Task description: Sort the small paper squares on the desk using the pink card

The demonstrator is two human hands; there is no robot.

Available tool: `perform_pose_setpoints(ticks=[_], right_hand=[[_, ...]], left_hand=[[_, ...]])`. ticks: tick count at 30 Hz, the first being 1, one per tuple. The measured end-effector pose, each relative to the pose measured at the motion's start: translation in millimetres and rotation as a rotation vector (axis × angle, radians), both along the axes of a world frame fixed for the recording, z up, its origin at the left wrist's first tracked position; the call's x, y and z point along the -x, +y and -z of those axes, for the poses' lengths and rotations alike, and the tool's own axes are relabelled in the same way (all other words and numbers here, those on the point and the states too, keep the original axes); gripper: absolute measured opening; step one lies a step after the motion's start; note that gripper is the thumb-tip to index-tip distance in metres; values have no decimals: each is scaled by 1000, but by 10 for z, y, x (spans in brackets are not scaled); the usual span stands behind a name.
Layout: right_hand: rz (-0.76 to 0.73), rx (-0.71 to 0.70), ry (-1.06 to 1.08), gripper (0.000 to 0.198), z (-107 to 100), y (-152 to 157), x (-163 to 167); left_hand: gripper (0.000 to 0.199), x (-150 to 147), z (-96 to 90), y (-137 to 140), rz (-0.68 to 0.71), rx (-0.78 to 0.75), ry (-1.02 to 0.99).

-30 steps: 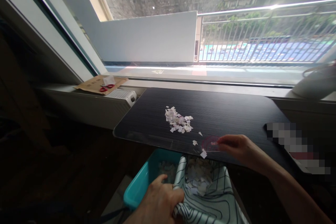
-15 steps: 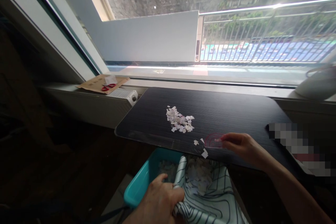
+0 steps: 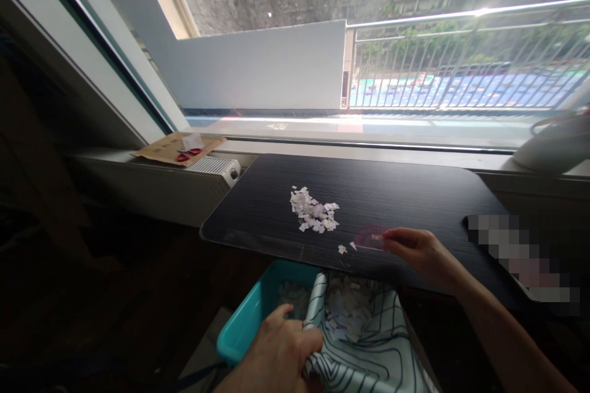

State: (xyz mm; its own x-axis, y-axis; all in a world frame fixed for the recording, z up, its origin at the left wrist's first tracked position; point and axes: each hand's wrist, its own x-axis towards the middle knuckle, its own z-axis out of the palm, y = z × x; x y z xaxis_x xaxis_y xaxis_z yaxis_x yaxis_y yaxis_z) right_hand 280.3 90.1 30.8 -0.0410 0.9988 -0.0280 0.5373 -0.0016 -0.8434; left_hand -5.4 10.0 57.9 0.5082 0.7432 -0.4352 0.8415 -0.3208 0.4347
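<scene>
My right hand [image 3: 417,252] pinches a clear protractor [image 3: 366,237] with pink curved lines, its straight edge low over the front of the dark table [image 3: 405,190]. Just left of it lie a few loose paper scraps [image 3: 342,249]. Farther left is a pile of small white paper pieces [image 3: 316,214]. Below the table's front edge, my left hand [image 3: 286,347] is closed on the folded rim of a striped bag [image 3: 369,359], its fingertips hidden. Many paper scraps [image 3: 349,313] fill the bag. Beside it, a teal bin [image 3: 244,322] also has scraps inside.
Red-handled scissors [image 3: 188,154] lie on a brown envelope [image 3: 161,148] on the windowsill at left, above a white radiator [image 3: 214,167]. A blurred-out flat object [image 3: 516,258] sits at the table's right. A whitish rounded object [image 3: 550,153] stands on the sill.
The right hand and protractor have moved slightly up and left, away from the table's front edge. The scrap lying at that edge is gone from there. My left hand stays put.
</scene>
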Motion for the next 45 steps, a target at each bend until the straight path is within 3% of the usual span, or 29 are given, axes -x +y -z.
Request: perform_pose_setpoints(ticks=[3, 8, 15, 22, 30, 37, 42, 45], right_hand=[[16, -11, -26, 30, 12, 48, 11], [-132, 86, 1, 27, -28, -9, 23], [-46, 31, 55, 31, 90, 166, 118], [-220, 151, 82, 24, 25, 42, 135], [104, -16, -13, 35, 87, -120, -275], [-7, 79, 78, 35, 134, -229, -259], [75, 32, 88, 37, 138, -198, -245], [-38, 110, 98, 29, 121, -216, -236]], left_hand=[[9, -5, -13, -18, -2, 5, 13], [9, 18, 4, -9, 16, 30, 11], [7, 40, 2, 10, 5, 20, -7], [5, 153, 84, -65, -9, -88, -69], [6, 108, 62, -18, -18, -64, -56], [7, 59, 59, -18, 6, -77, -75], [7, 58, 74, -36, 7, -67, -67], [6, 70, 88, -46, 6, -96, -92]])
